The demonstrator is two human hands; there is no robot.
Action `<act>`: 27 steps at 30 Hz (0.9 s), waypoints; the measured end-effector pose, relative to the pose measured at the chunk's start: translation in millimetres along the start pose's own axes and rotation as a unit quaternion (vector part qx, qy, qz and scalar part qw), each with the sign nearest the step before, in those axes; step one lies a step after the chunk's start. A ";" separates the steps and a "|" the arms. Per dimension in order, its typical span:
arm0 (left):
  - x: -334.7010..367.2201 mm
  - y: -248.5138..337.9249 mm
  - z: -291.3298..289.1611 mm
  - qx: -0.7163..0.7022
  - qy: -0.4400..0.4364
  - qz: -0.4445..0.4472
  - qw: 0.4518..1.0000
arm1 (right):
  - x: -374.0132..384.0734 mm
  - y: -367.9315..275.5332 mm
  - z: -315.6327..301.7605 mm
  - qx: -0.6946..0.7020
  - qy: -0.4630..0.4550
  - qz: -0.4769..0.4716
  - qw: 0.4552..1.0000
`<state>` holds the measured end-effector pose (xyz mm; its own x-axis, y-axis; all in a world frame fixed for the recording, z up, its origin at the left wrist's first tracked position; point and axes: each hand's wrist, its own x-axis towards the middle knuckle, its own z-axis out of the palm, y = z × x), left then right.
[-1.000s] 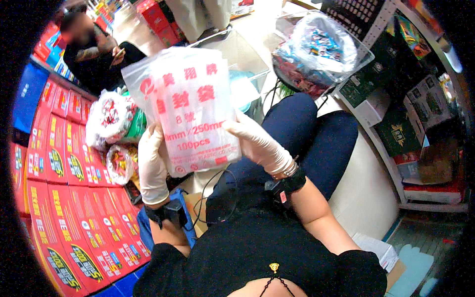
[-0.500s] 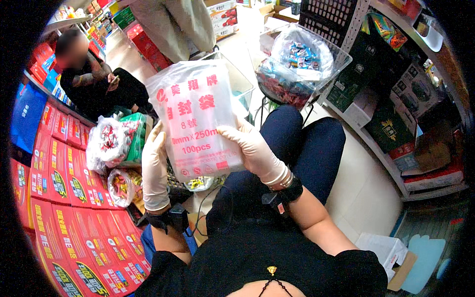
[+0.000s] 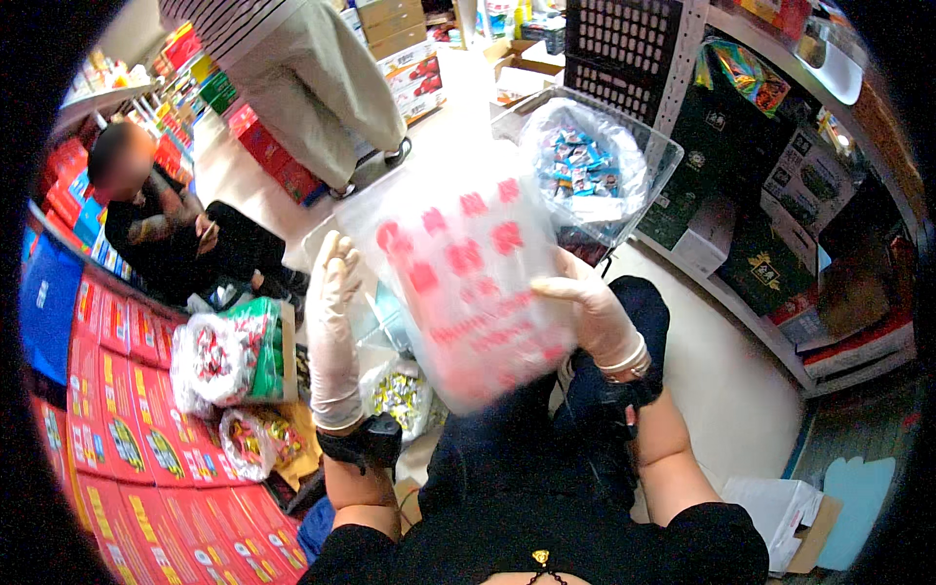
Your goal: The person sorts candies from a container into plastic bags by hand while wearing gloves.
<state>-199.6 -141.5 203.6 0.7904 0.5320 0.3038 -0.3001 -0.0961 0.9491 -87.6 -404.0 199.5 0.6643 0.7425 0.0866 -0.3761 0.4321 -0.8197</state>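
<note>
white-gloved right fingers (image 3: pixel 558 289) hold the bag (image 3: pixel 473 312) at one edge, left fingers (image 3: pixel 341 263) loosely extended, clear.

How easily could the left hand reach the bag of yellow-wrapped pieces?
Probably yes: the left hand looks empty and the bag shows close beside it, though the white packet may partly overhang it.

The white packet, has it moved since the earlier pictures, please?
Yes, the white packet has moved right in the view, toward the clear bin of blue-wrapped sweets.
</note>
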 end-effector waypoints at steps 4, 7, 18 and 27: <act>53.4 22.9 26.6 0.116 -0.137 0.081 0.980 | -22.4 -6.8 -47.8 0.134 0.050 -0.148 0.979; 94.5 29.0 88.0 0.233 -0.233 0.158 0.931 | 9.3 -16.3 -114.8 0.305 -0.187 -0.241 0.902; 206.3 -70.8 245.1 0.346 -0.404 0.067 0.844 | 34.9 -73.5 -143.6 0.443 -0.214 -0.394 0.777; 156.3 -31.2 245.6 0.425 -0.542 0.194 0.699 | 42.7 -59.2 -163.3 0.443 -0.160 -0.390 0.791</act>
<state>64.6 -262.0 242.1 0.8153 -0.5791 0.0001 -0.5436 -0.7652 0.3449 68.5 -481.5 159.3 0.7734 0.1025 0.6256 -0.3313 0.9067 0.2610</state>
